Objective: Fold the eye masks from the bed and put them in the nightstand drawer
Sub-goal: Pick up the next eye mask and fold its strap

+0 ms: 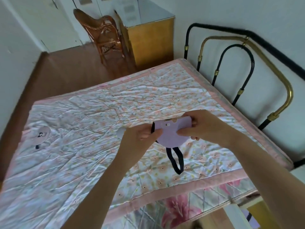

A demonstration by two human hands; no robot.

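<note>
Above the bed I hold a pale lilac eye mask (171,133), folded over, between both hands. My left hand (140,138) pinches its left edge by the dark strap. My right hand (203,128) grips its right side from above. The mask's dark elastic strap (175,160) hangs down in a loop onto the quilt. A second pale eye mask (41,135) with a dark printed mark lies flat on the quilt at the left. A small pale shape (121,133) shows behind my left hand; I cannot tell what it is.
The bed carries a floral pink-edged quilt (102,162). A black and brass metal bed frame (247,66) stands at the right against the wall. Beyond the bed are a rattan chair (104,35) and a yellow cabinet (151,40). A yellow wooden piece of furniture (262,215) shows bottom right.
</note>
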